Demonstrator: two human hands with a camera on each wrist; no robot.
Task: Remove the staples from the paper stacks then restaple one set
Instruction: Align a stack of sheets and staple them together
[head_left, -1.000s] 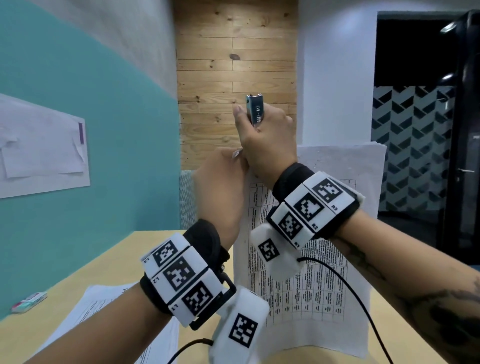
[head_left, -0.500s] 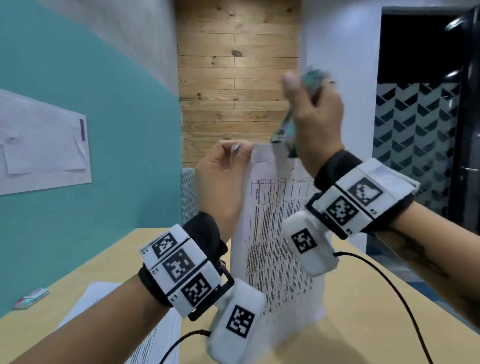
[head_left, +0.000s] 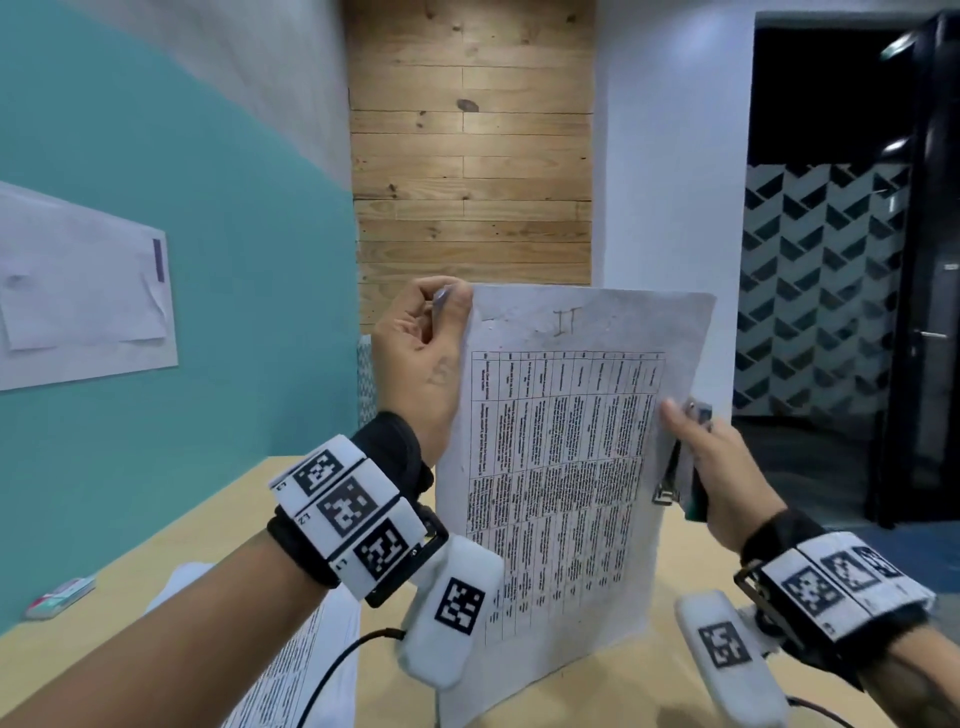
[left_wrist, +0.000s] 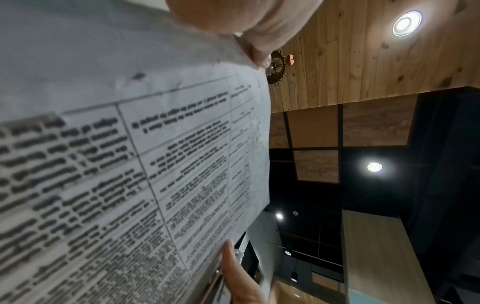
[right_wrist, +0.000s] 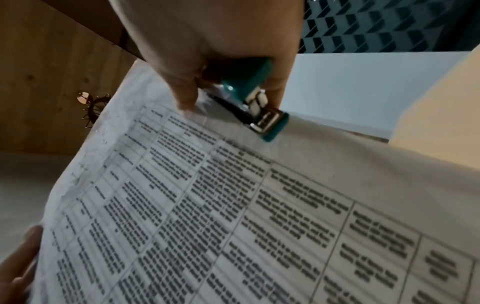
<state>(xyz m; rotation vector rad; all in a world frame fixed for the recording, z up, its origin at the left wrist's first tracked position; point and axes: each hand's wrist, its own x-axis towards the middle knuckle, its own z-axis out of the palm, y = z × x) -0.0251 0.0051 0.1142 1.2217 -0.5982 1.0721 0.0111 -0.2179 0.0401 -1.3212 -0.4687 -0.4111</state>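
i have the paper stack (head_left: 561, 467) raised upright off the table (head_left: 613, 691), printed table facing me, its bottom edge resting on or just above the wood, i cannot tell which; i judge it is held up so that the top margin can be inspected for staples, since that margin sits at eye level; two short dark marks near the top centre may be staples or pen strokes, too small to say.

my left hand (head_left: 423, 353) grasps the upper left corner, thumb and curled fingers pinching the sheets together; this grip, in my judgement, keeps the set aligned and bears its weight, leaving the other hand free for the tool.

my right hand (head_left: 717, 467) is clenched round the teal stapler (right_wrist: 255, 102), palm and fingers wrapped about its body; at the same time the thumb (right_wrist: 182, 90) presses on the right edge of the paper at about mid height; the stapler's metal nose lies against the margin, apart from the top corner; i read this as steadying the sheet, not stapling, as the paper does not appear to sit between the tool's arms.

a second set of printed sheets (head_left: 311, 649) lies flat on the table to the lower left, well apart from the raised stack; a small flat coloured item (head_left: 60, 597) lies near the teal wall (head_left: 182, 260); whether the raised stack is now free of staples i cannot confirm.
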